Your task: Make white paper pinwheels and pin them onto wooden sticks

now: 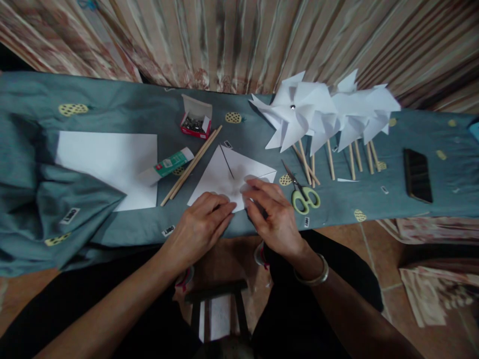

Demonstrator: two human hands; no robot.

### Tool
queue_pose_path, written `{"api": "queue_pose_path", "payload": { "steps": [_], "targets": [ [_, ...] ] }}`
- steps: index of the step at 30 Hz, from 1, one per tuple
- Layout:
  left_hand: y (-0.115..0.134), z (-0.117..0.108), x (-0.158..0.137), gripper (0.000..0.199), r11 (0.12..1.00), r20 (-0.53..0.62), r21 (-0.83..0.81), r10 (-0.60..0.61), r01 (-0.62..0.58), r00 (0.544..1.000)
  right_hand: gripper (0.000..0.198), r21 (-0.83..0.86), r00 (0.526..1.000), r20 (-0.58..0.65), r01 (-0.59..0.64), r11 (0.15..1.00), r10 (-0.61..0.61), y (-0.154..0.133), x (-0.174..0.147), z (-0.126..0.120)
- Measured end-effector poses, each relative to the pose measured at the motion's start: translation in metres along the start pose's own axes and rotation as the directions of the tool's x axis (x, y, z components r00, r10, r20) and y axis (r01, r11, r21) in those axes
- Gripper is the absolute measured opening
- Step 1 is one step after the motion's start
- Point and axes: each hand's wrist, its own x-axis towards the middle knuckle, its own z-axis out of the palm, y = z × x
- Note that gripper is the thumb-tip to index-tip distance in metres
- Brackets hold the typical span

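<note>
A white paper square (239,164) with dark slit lines running in from its corners lies turned on the table before me. My left hand (204,219) grips its near left side, thumb and fingers pressed together at the edge. My right hand (273,209) curls its fingers and thumb around the near right part of the sheet; its fingertips partly cover the paper. Just right of that hand lie scissors (302,194) with light green handles, blades pointing away. Two wooden sticks (192,164) lie to the left of the square, beside a green and white glue stick (170,165).
Several white paper pinwheels (310,107) on wooden sticks lie at the back right. A small open red box (196,117) holds shiny metal pins. White paper sheets (108,154) lie left, partly under bunched cloth (71,194). A dark phone (418,175) lies far right.
</note>
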Motion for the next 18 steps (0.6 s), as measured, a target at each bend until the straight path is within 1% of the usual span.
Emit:
{"api": "queue_pose_path", "payload": {
  "steps": [6,10,14,18],
  "targets": [
    [0.001,0.0,0.0,0.022,1.0,0.004,0.005,-0.012,0.012,1.0,0.035,-0.113,0.995,0.046,0.091,0.989,-0.086,0.005,-0.003,0.003],
    [0.002,-0.001,0.0,0.021,1.0,0.001,0.015,-0.011,0.011,1.0,0.041,-0.167,0.991,0.094,0.115,0.979,-0.1,0.006,-0.003,0.005],
    [0.001,-0.001,0.0,0.021,1.0,0.002,0.027,0.003,-0.003,1.0,0.041,-0.219,0.988,0.113,0.126,0.967,-0.103,0.005,-0.001,0.007],
    [0.001,0.0,0.0,0.02,1.0,-0.005,0.028,0.003,-0.003,1.0,0.035,-0.304,0.979,0.128,0.19,0.933,-0.157,0.005,-0.001,0.012]
  ]
}}
